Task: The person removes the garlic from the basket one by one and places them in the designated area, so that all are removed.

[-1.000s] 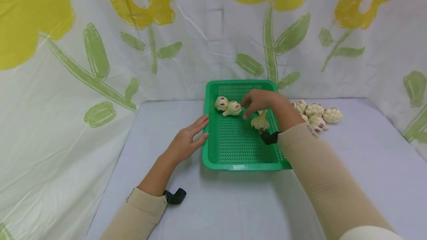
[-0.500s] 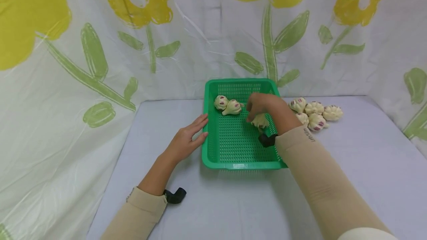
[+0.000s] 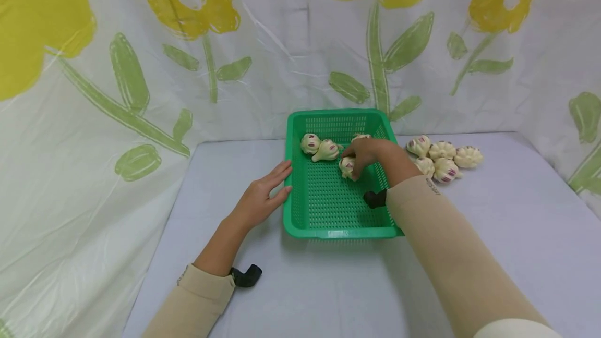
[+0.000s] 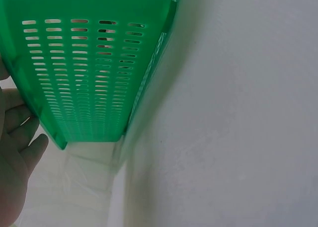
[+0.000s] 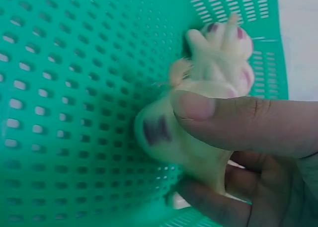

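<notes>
My right hand reaches into a green plastic basket and grips a garlic bulb low over the perforated floor. In the right wrist view the thumb lies across this garlic bulb, the other fingers beneath it. Two more garlic bulbs lie together at the basket's far left, and another garlic bulb shows partly behind my right hand. My left hand rests its fingertips against the basket's left rim, fingers straight; the left wrist view shows these fingers along the basket's outer wall.
Several garlic bulbs sit grouped on the white table to the right of the basket, partly behind my right arm. A white sheet with painted yellow flowers hangs behind the table.
My right hand has closed on a garlic bulb in the basket and turned it, shifting it slightly left. The left hand stays at the rim.
</notes>
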The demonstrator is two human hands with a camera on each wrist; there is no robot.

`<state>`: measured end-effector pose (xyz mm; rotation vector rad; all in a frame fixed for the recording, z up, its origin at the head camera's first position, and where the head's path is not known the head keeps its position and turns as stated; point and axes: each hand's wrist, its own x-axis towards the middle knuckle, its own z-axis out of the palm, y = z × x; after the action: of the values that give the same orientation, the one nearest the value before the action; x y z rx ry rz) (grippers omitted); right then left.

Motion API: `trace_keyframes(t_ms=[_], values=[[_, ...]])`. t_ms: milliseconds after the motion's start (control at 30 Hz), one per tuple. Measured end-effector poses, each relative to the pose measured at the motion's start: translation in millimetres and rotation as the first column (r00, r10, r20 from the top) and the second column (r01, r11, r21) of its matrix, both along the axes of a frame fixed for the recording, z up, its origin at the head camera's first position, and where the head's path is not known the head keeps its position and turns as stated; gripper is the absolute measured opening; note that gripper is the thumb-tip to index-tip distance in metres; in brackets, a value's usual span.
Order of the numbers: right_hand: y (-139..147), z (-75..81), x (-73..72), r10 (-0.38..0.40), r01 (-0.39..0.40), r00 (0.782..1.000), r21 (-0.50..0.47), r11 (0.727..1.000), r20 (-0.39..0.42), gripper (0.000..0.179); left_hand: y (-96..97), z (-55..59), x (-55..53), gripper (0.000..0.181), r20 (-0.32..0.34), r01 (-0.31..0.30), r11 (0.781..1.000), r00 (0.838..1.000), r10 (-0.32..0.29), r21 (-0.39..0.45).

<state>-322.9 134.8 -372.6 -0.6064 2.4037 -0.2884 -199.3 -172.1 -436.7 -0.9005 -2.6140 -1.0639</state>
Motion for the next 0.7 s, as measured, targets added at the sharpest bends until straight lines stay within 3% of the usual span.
trace_keyframes(t_ms=[433,700], values=[[3.5,-11.8,-6.2,-0.033,0.037,0.999,-0.09,0.995,0.041,0.073,0.8,0.1,-0.5,0.051,0.016,-0.008,1.0,1.0,0.008,0.005],[6.3,-15.1,-8.6,0.026,-0.025,1.0,-0.118,0.993,0.01,0.074,1.5,-0.5,0.1,0.051,0.021,-0.012,1.0,1.0,0.012,-0.001]])
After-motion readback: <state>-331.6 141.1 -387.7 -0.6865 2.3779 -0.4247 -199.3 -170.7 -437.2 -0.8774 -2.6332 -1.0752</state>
